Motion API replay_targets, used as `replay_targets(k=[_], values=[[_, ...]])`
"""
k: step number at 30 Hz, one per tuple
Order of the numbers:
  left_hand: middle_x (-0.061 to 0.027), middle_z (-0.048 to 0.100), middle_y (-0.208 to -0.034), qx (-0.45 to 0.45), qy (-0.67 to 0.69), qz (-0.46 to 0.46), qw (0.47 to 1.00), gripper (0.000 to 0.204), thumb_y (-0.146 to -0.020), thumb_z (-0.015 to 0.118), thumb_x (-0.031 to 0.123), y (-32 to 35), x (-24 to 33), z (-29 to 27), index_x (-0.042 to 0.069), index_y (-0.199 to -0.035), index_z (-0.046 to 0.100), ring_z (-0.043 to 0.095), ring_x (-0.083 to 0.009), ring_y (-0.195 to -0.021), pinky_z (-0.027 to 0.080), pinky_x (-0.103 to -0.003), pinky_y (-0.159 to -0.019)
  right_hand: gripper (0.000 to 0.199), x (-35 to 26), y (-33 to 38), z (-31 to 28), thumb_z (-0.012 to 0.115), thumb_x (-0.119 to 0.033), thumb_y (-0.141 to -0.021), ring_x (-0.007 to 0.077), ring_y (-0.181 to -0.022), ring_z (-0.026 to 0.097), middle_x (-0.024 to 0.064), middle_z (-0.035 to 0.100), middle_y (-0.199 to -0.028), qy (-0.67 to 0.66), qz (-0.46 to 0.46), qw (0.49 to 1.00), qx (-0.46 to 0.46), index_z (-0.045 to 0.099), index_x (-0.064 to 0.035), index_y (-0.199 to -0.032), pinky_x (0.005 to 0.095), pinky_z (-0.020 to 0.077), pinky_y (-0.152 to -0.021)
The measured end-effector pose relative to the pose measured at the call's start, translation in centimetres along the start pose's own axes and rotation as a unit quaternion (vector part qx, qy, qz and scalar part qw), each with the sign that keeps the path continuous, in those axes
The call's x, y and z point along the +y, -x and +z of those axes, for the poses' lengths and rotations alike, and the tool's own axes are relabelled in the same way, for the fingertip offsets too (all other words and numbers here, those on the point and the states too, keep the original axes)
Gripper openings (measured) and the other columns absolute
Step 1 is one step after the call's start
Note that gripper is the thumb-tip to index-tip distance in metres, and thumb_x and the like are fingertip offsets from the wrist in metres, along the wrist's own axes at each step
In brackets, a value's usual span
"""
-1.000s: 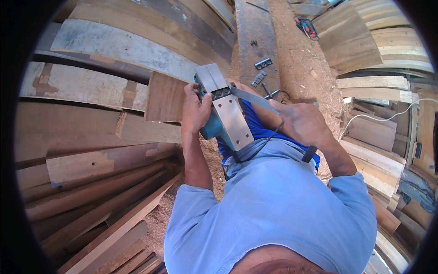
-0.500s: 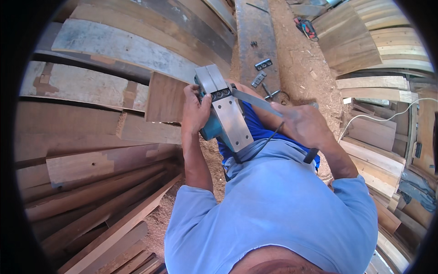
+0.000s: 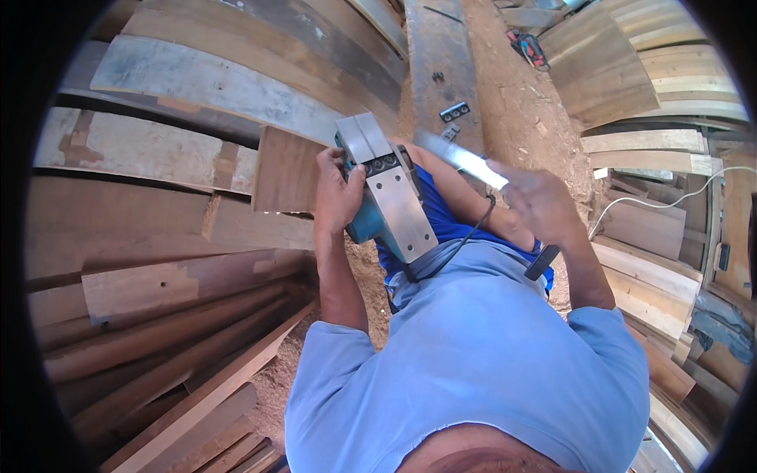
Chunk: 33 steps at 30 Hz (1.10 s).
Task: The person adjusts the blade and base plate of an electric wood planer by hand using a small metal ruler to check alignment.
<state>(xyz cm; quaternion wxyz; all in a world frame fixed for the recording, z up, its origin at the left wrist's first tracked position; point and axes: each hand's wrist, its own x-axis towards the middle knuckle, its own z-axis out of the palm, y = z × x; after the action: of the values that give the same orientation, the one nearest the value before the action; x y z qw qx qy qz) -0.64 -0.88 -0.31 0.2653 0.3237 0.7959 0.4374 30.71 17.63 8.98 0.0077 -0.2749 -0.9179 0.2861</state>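
You are working in a woodworking shop, and the wood around you is showing it. Wide boards (image 3: pixel 213 91) are filling the left side, some wearing patchy, weathered faces, and long timbers (image 3: pixel 181 319) are crowding below them. Paler planks (image 3: pixel 646 272) are lying stacked on your right. Brown shavings (image 3: pixel 509 98) are covering the floor. Ahead of you, a long worn desk (image 3: pixel 443 47) is carrying small metal parts (image 3: pixel 454 112), and a red and black tool (image 3: pixel 528 50) is lying near a broad wooden panel (image 3: pixel 607 71). You are holding a teal planer (image 3: pixel 402 209).
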Motion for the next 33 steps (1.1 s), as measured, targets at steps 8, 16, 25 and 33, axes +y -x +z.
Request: replay_targets(k=[8,16,25,33], values=[[-0.0278,0.063,-0.123,-0.005,0.004,0.01,1.0,0.058,-0.096,0.066,0.023,-0.2,-0.7,0.2,-0.002,-0.14,0.038,0.066,-0.0376,-0.111,0.05,-0.046,-0.1,0.056,10.8,3.3,9.6,0.055,-0.007,-0.099,0.027,-0.092,0.072,0.024,0.068,-0.129,-0.265,0.262,0.916,0.149,0.048,-0.0002,-0.154,0.0378,0.0569,-0.08],[-0.0282,0.063,-0.127,-0.011,-0.005,-0.041,0.999,0.057,-0.1,0.064,0.025,0.0,0.2,-0.1,-0.002,-0.142,0.035,0.066,-0.0376,-0.117,0.049,-0.045,-0.103,0.037,8.8,8.9,12.2,0.056,-0.011,-0.087,0.0482,-0.1,0.067,0.028,0.067,-0.106,0.017,0.243,0.964,-0.109,0.066,0.005,-0.119,0.0563,0.0523,-0.093],[-0.0244,0.055,-0.135,-0.021,-0.026,-0.021,0.999,0.058,-0.101,0.061,0.023,-0.1,0.3,0.1,-0.001,-0.146,0.033,0.062,-0.0277,-0.117,0.052,-0.042,-0.099,0.028,6.2,9.3,9.7,0.062,-0.014,-0.078,0.0494,-0.1,0.066,0.0282,0.07,-0.099,0.001,0.066,0.971,-0.229,0.069,0.0046,-0.099,0.0552,0.054,-0.089],[-0.0243,0.062,-0.127,0.131,0.009,0.095,0.987,0.045,-0.096,0.06,0.014,0.2,-1.6,1.2,-0.002,-0.137,0.051,0.058,-0.0358,-0.124,0.045,-0.048,-0.107,0.027,5.6,6.9,7.3,0.058,-0.019,-0.092,0.0482,-0.09,0.07,0.0271,0.072,-0.098,0.012,0.243,0.97,0.01,0.068,0.0023,-0.105,0.0533,0.0556,-0.08]])
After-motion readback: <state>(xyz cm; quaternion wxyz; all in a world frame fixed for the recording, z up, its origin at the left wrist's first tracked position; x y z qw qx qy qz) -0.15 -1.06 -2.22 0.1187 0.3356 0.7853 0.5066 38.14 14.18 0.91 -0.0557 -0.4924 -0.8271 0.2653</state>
